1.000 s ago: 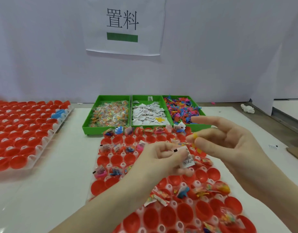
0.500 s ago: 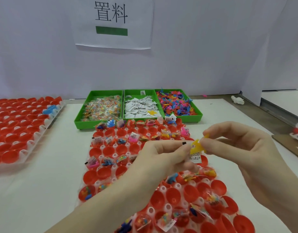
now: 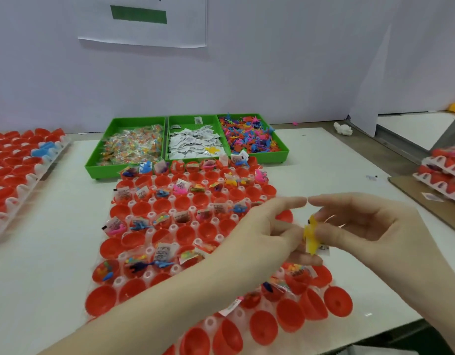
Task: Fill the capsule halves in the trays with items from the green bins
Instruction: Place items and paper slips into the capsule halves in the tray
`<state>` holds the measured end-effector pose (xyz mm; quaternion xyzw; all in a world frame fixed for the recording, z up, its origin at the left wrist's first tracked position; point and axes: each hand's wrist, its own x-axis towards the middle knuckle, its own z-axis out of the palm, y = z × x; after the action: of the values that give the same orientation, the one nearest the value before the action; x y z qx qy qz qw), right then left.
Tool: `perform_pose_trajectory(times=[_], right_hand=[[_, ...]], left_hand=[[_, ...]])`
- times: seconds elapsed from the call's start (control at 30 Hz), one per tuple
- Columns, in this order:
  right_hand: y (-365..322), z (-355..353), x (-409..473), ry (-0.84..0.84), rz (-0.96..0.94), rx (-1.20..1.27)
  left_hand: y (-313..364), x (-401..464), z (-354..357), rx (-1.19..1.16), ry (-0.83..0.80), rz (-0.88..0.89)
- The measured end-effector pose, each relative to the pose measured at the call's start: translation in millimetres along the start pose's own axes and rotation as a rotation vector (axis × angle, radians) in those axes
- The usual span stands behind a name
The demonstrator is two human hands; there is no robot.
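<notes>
Far left of bench (image 3: 54, 252): side tray (image 3: 18, 180) of red capsule halves, one blue item (image 3: 44, 149) lying on it. Centre back: three green bins side by side, touching. Left bin (image 3: 130, 146) holds clear packets of coloured bits; middle bin (image 3: 195, 142) holds white paper slips and one yellow piece; right bin (image 3: 252, 137) holds loose coloured plastic figures. Just in front of the bins: main tray (image 3: 190, 226) of red capsule halves, some filled with packets, slips and figures, others bare. Left hand (image 3: 262, 234) above the tray's right part, fingers curled, pinching a yellow toy (image 3: 311, 237). Right hand (image 3: 362, 226) meets it, thumb and fingers pinching the same toy; a white slip (image 3: 324, 248) shows just below. Index fingertips nearly touch above the toy. Far right: stacked trays (image 3: 444, 175).
</notes>
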<state>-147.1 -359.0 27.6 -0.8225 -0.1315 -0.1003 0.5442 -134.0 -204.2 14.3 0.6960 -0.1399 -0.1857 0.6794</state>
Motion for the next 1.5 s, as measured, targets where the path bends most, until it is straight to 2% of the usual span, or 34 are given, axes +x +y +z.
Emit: perform_pose_trajectory(times=[0.1, 0.17, 0.27, 0.47, 0.8, 1.0, 1.27, 1.5], right_hand=[[13.7, -3.7, -6.3, -0.020, 0.020, -0.092], [23.4, -8.2, -8.0, -0.053, 0.083, -0.093], [39.3, -13.6, -9.9, -0.008, 0.183, -0.041], [54.7, -5.5, -19.9, -0.036, 0.209, -0.061], [60.9, 0.5, -28.4, -0.082, 0.077, -0.374], [58.2, -5.4, -22.3, -0.148, 0.038, -0.455], [58.1, -5.8, -15.9, -0.161, 0.100, -0.380], [56.6, -7.5, -12.5, -0.173, 0.149, -0.324]], left_hand=[[-7.3, 5.1, 8.5, 0.130, -0.006, -0.012], [-14.3, 7.8, 8.0, 0.438, 0.007, 0.048], [-24.1, 8.6, 1.2, 0.847, 0.045, 0.199], [-34.6, 8.2, 4.9, 1.237, -0.069, 0.366], [-38.2, 9.7, 5.6, 1.251, -0.075, 0.412], [-37.7, 9.5, 5.9, 1.238, -0.065, 0.382], [-38.7, 10.8, 6.5, 1.244, -0.061, 0.377], [-35.0, 6.8, 6.5, 1.247, -0.065, 0.440]])
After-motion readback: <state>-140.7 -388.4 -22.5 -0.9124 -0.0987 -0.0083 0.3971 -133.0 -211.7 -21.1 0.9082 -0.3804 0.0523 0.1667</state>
